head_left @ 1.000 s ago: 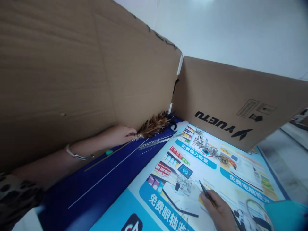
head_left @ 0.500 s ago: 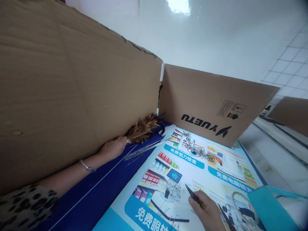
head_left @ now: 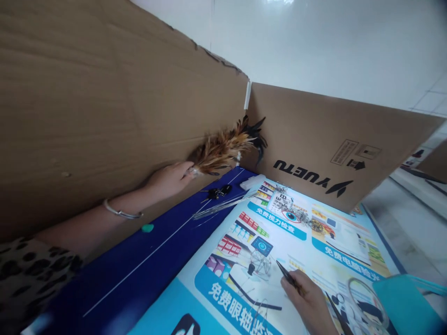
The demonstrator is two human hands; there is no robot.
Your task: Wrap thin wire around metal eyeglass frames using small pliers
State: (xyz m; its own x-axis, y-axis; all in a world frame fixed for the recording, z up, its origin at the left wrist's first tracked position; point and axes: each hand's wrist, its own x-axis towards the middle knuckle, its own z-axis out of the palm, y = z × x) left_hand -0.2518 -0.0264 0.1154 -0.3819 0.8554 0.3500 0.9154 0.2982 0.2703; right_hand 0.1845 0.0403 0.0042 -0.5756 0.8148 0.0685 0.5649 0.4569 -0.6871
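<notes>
My left hand (head_left: 171, 178) is stretched out along the cardboard wall and is closed on the base of a brown feather duster (head_left: 223, 148). The duster is lifted off the table, its feathers against the cardboard near the corner. Below it lie a small bunch of black keys (head_left: 217, 191) and a bundle of thin metal wires (head_left: 223, 206). My right hand (head_left: 309, 301) rests on the printed poster (head_left: 279, 260) near the front and is closed on a thin dark tool (head_left: 287, 277), possibly tweezers.
Tall cardboard panels (head_left: 104, 107) wall the table on the left and at the back (head_left: 331, 144). A small wire cage-like piece (head_left: 260, 263) sits on the poster. A teal container (head_left: 405, 304) stands at the lower right. A small green blob (head_left: 147, 228) lies on the blue cloth.
My left hand has raised the feather duster off the table and up against the cardboard, which uncovers the black keys beneath it. My right hand stays on the poster with its tool.
</notes>
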